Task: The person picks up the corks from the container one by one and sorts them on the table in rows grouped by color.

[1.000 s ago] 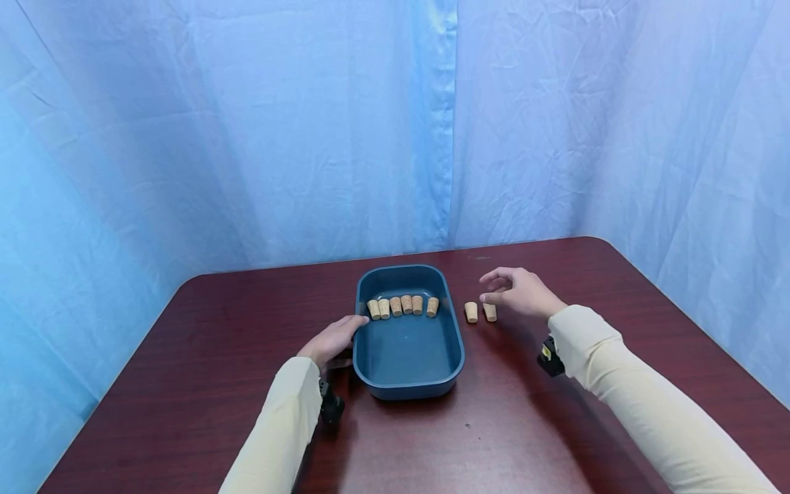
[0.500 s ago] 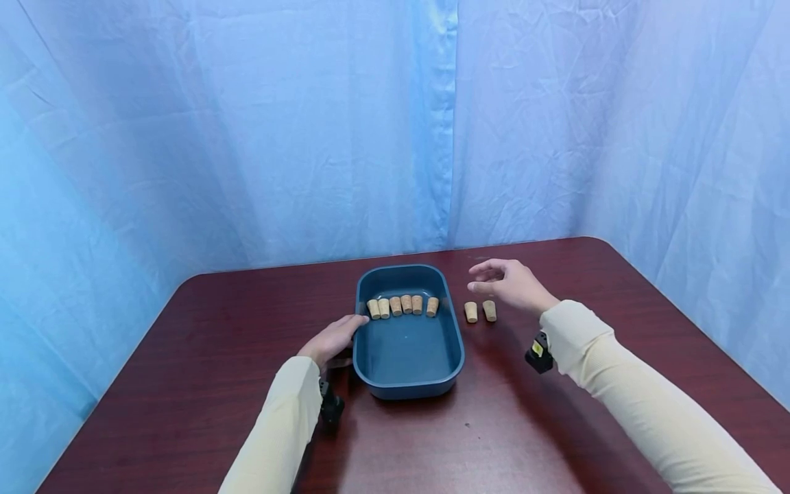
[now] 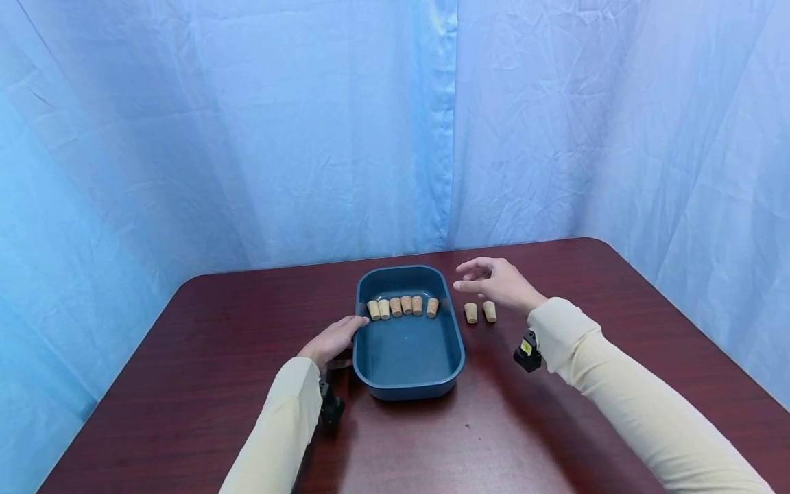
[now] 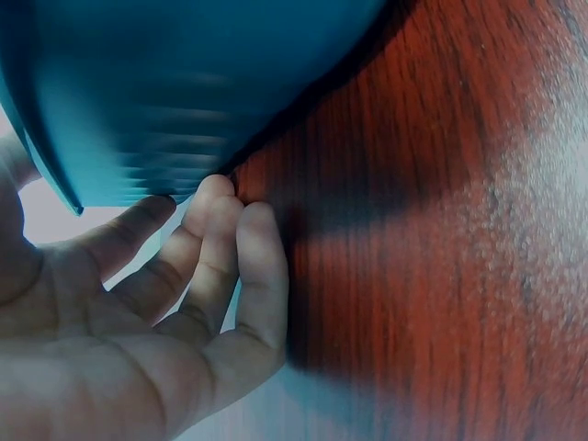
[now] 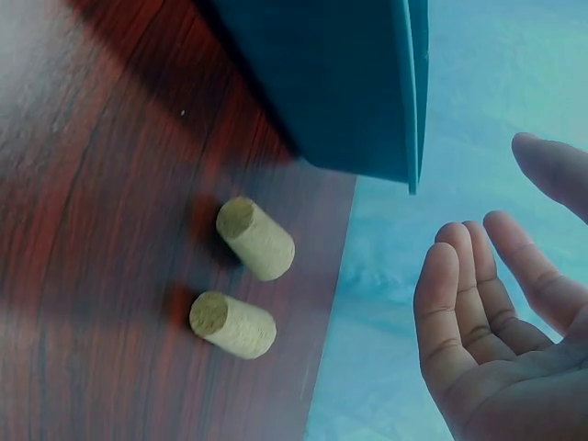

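A dark blue plastic tub (image 3: 407, 353) stands on the table, with several tapered corks (image 3: 396, 307) in a row inside it. My left hand (image 3: 333, 339) holds the tub's left side, its thumb over the rim and its fingers against the outer wall, as the left wrist view also shows near the ribbed wall (image 4: 175, 138). Two more corks lie on the table to the right of the tub, a nearer one (image 3: 471, 313) and one farther right (image 3: 489, 311). Above and behind them my right hand (image 3: 500, 283) hovers with nothing between its spread thumb and fingers (image 5: 436, 285).
The dark red wood-grain table (image 3: 247, 329) extends around the tub on all sides. Light blue curtains (image 3: 327, 137) hang behind its back edge and along both sides.
My right hand has moved left from over the farther cork toward the tub's right rim, uncovering that cork. The left hand, the tub and the corks have stayed put.
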`<state>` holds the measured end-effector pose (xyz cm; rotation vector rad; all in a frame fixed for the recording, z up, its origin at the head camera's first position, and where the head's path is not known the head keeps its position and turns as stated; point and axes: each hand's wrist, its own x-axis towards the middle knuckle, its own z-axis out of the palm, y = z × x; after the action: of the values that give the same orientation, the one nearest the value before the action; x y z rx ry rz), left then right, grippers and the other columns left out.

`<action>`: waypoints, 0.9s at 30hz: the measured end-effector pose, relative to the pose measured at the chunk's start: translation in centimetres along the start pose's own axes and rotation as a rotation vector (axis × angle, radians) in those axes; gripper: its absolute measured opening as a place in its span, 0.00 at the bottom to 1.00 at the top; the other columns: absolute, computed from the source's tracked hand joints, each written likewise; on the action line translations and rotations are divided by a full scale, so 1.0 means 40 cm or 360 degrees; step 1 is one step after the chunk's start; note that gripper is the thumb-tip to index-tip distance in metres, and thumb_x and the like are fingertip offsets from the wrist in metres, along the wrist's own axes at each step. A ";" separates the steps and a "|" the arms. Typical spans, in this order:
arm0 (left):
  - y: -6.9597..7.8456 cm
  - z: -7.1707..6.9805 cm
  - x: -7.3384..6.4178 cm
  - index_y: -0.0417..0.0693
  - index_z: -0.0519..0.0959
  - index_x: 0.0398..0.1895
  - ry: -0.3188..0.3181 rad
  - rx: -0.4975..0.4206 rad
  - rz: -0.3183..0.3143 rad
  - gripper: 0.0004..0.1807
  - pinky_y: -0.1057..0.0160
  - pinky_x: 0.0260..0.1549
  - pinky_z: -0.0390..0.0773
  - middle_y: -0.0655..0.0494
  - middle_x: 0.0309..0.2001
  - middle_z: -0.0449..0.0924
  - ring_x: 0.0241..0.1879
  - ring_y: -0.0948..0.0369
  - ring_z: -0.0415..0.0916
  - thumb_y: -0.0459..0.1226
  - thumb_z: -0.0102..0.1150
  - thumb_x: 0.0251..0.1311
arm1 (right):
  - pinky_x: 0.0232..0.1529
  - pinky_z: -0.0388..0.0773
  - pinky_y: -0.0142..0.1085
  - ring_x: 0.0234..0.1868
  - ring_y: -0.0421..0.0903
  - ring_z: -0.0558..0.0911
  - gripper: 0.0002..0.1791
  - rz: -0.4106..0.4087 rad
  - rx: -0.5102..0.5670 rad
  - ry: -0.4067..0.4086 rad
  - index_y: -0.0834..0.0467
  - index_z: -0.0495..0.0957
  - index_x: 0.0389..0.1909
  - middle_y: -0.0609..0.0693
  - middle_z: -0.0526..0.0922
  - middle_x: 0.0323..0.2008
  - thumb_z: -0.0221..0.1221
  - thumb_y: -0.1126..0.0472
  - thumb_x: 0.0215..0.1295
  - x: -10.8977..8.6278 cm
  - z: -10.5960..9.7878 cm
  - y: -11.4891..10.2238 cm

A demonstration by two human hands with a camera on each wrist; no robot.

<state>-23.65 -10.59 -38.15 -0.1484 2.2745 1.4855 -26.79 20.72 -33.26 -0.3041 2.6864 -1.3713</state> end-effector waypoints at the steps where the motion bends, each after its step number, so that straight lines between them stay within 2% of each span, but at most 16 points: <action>1: -0.001 0.000 0.001 0.45 0.62 0.77 0.0001 -0.0001 -0.0004 0.32 0.45 0.54 0.78 0.39 0.67 0.69 0.60 0.44 0.71 0.51 0.42 0.78 | 0.55 0.79 0.54 0.53 0.60 0.81 0.26 0.0005 -0.0010 -0.0003 0.63 0.76 0.64 0.62 0.80 0.54 0.64 0.53 0.70 0.001 0.003 -0.003; 6: 0.001 0.000 0.000 0.45 0.61 0.77 0.0005 -0.0010 -0.0022 0.32 0.45 0.55 0.78 0.38 0.67 0.69 0.60 0.45 0.71 0.52 0.43 0.77 | 0.52 0.80 0.54 0.50 0.60 0.80 0.27 0.0029 -0.0028 -0.0033 0.63 0.76 0.64 0.61 0.80 0.52 0.64 0.53 0.70 0.007 0.016 -0.022; 19: -0.002 0.000 -0.003 0.45 0.62 0.77 0.0003 -0.0023 -0.0009 0.32 0.45 0.55 0.78 0.38 0.65 0.70 0.59 0.45 0.71 0.51 0.43 0.78 | 0.58 0.77 0.54 0.53 0.56 0.79 0.26 -0.0032 -0.0007 -0.0056 0.65 0.75 0.64 0.60 0.80 0.52 0.64 0.57 0.70 0.024 0.046 -0.060; 27: -0.002 -0.002 0.006 0.46 0.62 0.77 0.0022 -0.0027 -0.0022 0.32 0.47 0.53 0.79 0.39 0.64 0.72 0.58 0.46 0.72 0.52 0.43 0.77 | 0.60 0.76 0.54 0.56 0.58 0.78 0.26 0.0036 0.0076 -0.0048 0.65 0.74 0.66 0.62 0.78 0.56 0.63 0.58 0.71 0.039 0.061 -0.081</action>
<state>-23.87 -10.66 -38.29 -0.1799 2.2675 1.5017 -27.45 16.60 -32.07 -0.2869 2.6208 -1.4106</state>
